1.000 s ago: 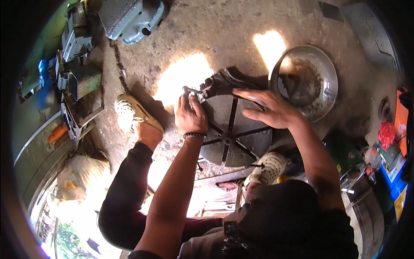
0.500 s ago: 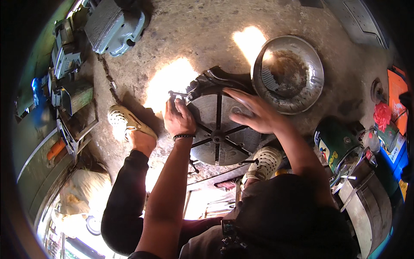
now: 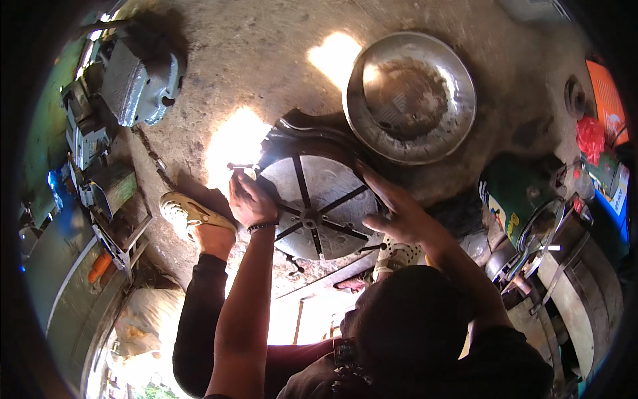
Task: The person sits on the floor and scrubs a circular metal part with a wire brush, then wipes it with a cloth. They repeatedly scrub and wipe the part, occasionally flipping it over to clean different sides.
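Note:
A round, slotted metal rotary table point(image 3: 332, 193) with a central hub lies on the floor between my feet, its dark base showing at the far side. At its far left edge is a small metal crank handle point(image 3: 243, 166). My left hand point(image 3: 252, 201) is closed with its fingertips on that handle; part of the grip is hidden. My right hand point(image 3: 402, 216) rests along the right rim of the disc, fingers stretched out and thumb apart over the face. Two short dark levers stick out at the near side, one of them a lever point(image 3: 371, 248) near my right foot.
A wide metal basin point(image 3: 410, 156) with brown residue stands beyond the disc to the right. A grey-blue machine vise point(image 3: 136, 86) sits at the far left, near a cluttered rack. My beige clogs point(image 3: 179, 211) flank the disc. A green drum point(image 3: 518, 196) and containers crowd the right.
The whole view has shifted and turned. My right hand has slid from the far part of the disc round to its right rim. My left hand stays at the crank handle.

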`<state>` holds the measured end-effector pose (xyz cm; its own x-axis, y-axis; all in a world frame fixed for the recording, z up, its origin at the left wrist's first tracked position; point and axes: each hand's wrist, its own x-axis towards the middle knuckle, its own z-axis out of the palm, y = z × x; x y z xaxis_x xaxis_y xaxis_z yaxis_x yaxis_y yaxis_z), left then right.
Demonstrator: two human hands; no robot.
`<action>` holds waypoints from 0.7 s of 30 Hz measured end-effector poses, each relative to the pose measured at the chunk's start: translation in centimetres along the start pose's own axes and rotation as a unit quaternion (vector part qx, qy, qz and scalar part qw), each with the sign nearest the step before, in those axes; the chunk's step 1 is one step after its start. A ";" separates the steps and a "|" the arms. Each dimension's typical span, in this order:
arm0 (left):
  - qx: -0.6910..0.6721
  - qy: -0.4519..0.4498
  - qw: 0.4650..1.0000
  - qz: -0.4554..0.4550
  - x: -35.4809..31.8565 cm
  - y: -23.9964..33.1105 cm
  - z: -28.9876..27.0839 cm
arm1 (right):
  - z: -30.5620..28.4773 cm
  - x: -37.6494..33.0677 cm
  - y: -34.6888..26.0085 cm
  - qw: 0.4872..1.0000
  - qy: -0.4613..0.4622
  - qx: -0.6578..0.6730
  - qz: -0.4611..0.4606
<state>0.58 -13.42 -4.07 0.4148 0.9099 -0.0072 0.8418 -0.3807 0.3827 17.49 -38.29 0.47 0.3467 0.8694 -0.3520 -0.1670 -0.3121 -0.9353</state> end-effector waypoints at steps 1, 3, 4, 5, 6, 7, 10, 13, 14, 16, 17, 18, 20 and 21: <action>0.010 -0.011 1.000 0.005 -0.2 0.2 0.0 | 0.5 0.6 -0.4 1.000 -0.014 -0.021 0.011; 0.004 -0.021 1.000 0.001 -0.1 0.6 0.1 | -0.2 5.5 -1.5 0.996 -0.052 -0.071 0.009; 0.001 -0.030 1.000 0.000 0.0 0.5 0.1 | 0.2 7.0 -1.3 0.996 -0.072 -0.053 0.029; 0.001 -0.037 0.999 -0.005 0.0 0.4 0.1 | 0.2 6.1 -1.3 0.997 -0.052 -0.041 0.028; 0.001 -0.044 0.999 -0.009 0.0 0.2 0.0 | 0.2 4.2 -1.4 0.999 -0.032 -0.030 0.028; 0.004 -0.045 0.999 -0.018 -0.1 -0.4 -0.1 | 0.1 2.4 -1.3 0.999 -0.018 -0.017 0.024; 0.016 -0.035 0.999 -0.014 0.1 0.4 -0.1 | 0.0 -1.5 0.2 0.999 -0.001 0.008 0.034; 0.017 -0.049 0.999 -0.016 0.1 0.8 0.0 | -0.3 4.0 -0.8 0.997 -0.028 -0.072 0.010; 0.015 -0.053 0.998 -0.016 0.2 0.7 0.0 | 0.2 5.9 -0.9 0.995 -0.047 -0.089 0.021; 0.011 -0.065 0.998 -0.025 0.1 0.3 0.1 | 0.6 3.8 -0.2 0.999 -0.006 -0.041 -0.004; 0.010 -0.066 0.997 -0.032 0.1 0.1 0.1 | 0.7 2.4 0.1 1.000 0.009 -0.017 -0.021; 0.013 -0.042 0.999 -0.009 0.3 -0.3 -0.3 | 0.5 0.3 -0.5 1.000 0.011 -0.005 0.008; -0.005 -0.038 0.999 0.009 -0.1 -0.3 -0.4 | 0.3 -1.1 -0.5 1.000 0.008 0.009 0.006; 0.002 -0.043 0.999 -0.003 -0.1 -0.2 -0.2 | 0.2 -0.5 -0.2 1.000 0.015 0.007 0.021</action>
<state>0.35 -13.40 -3.95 0.4373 0.8950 -0.0881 0.8455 -0.3758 0.3795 17.16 -38.57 0.80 0.3659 0.8443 -0.3914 -0.1953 -0.3416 -0.9194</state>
